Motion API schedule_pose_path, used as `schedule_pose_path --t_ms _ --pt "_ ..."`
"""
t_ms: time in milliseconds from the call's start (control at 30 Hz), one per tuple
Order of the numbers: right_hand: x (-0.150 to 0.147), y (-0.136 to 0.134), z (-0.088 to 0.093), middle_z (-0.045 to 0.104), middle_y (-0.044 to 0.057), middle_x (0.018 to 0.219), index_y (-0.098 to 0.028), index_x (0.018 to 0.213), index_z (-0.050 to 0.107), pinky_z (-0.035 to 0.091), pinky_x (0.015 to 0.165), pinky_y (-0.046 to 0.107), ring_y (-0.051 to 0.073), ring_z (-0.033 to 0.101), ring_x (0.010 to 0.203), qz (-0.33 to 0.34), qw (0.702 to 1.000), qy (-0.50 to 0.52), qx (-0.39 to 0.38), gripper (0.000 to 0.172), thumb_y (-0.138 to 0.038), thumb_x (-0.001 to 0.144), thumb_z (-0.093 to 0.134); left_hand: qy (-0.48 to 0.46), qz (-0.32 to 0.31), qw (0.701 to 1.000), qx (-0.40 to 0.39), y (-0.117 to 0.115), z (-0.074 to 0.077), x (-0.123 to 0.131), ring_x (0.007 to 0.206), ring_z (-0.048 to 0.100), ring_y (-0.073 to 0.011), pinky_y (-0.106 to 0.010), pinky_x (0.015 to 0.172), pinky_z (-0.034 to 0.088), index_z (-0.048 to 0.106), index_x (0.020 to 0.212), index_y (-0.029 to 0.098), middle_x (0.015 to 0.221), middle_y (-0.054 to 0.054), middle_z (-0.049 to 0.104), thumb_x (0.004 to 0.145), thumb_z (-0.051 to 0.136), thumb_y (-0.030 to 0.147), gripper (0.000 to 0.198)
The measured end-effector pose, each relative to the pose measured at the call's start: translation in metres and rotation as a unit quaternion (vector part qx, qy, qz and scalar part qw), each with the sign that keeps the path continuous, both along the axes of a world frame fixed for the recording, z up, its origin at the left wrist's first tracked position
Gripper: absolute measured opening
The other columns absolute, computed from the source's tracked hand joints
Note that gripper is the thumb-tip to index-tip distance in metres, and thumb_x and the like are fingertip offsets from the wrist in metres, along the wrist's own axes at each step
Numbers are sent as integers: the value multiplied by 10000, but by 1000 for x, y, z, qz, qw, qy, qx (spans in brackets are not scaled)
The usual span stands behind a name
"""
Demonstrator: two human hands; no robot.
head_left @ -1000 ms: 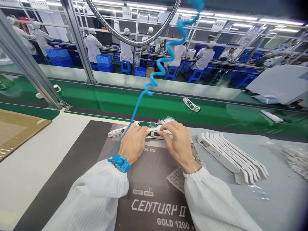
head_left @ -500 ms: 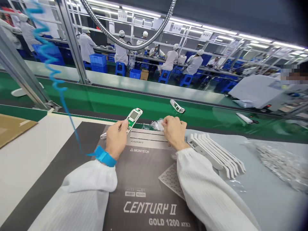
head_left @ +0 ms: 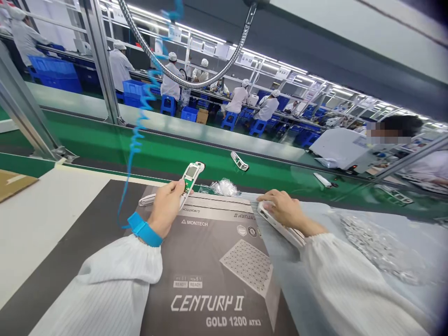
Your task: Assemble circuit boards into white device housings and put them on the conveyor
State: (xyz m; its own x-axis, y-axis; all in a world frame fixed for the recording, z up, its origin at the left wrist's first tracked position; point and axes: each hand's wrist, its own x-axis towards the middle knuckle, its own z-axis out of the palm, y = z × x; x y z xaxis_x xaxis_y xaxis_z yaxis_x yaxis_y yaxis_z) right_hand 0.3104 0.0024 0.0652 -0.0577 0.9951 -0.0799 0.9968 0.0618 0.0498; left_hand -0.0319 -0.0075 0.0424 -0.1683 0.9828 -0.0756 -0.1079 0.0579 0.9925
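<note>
My left hand (head_left: 166, 208) grips a narrow white plastic housing (head_left: 191, 178) with a green circuit board showing in it, and holds it upright. Below that hand, a second white strip (head_left: 149, 200) lies on a dark Montech Century II Gold 1200 box (head_left: 206, 266). My right hand (head_left: 283, 208) is curled over the end of a long white plastic part (head_left: 280, 227), and my sleeve hides much of it. A crumpled clear plastic bag (head_left: 224, 188) sits between my hands, beyond the box.
A blue wrist strap (head_left: 144, 229) with a coiled cord (head_left: 135, 140) circles my left wrist. Beyond the bench runs a green conveyor belt (head_left: 175, 153) carrying white parts (head_left: 239, 161). A bag of small silvery pieces (head_left: 380, 247) lies to the right. A co-worker (head_left: 425, 158) sits at the right.
My right hand has moved right from the clear bag onto the white part. The view has swung right and tilted, bringing the co-worker further in. My left hand keeps its hold.
</note>
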Motion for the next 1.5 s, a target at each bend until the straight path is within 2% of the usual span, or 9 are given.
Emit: schedule_pose_path --t_ms 267,467,633,800,900,1233,1300,1400,1500 --pt "-24 4 8 673 72 1093 -273 894 716 410 878 461 303 566 1064 75 997 -22 -29 155 -313 817 588 -115 -121 986 15 -6 0 4 642 556 -125 -238 593 406 640 805 154 684 12 619 713 745 536 407" --pt "-46 -5 35 642 35 771 -244 895 633 425 673 324 194 562 693 9 963 257 -85 344 -529 914 442 -137 -155 978 -15 -5 -6 10 705 646 -139 -271 645 505 550 969 173 926 -47 689 844 662 363 254" --pt "-106 -9 2 604 -1 789 -219 971 622 425 610 283 125 505 619 -55 788 599 -131 437 -599 762 678 77 -148 986 25 -7 -14 10 686 647 -155 -301 623 505 552 1169 219 1062 -71 703 946 504 415 301" --pt "-145 -12 -43 599 -7 818 -199 956 666 468 754 270 105 531 714 -21 604 779 -171 363 -437 719 804 293 -137 935 148 -11 -20 10 1185 577 -241 -394 1029 425 598 1257 217 1276 -72 645 938 526 332 347" --pt "-149 -15 -53 621 0 821 -185 961 674 468 802 273 104 550 734 -3 573 800 -177 354 -415 727 808 290 -170 928 162 -13 -22 13 1161 588 -223 -363 1033 431 628 1213 208 1266 -59 649 890 594 269 330" --pt "-156 -14 -52 722 64 1005 -184 1028 722 440 940 343 223 620 1004 -2 562 827 -24 470 -503 694 809 209 -196 948 139 -17 -18 25 1172 599 -222 -338 1016 455 594 1246 233 1293 -53 633 946 527 383 342" --pt "-162 -15 -51 720 69 955 -173 955 720 473 895 346 220 635 948 -62 484 872 -30 489 -597 714 751 264 -197 933 147 -25 -17 35 1210 581 -238 -363 1031 442 551 1328 247 1333 -67 615 987 424 400 394" --pt "-166 -16 -51 630 23 628 -178 736 656 512 695 330 188 622 683 -165 302 935 -82 527 -697 796 590 417 -232 872 110 -38 -14 52 1162 613 -321 -440 971 466 484 1409 211 1287 -137 640 969 436 445 501" --pt "-162 -16 -51 372 -40 383 -195 566 532 441 517 285 140 462 437 -198 222 948 -109 531 -621 881 494 540 -268 794 76 -44 -9 59 1024 664 -381 -475 865 495 568 1306 156 1084 -183 709 941 460 508 519"
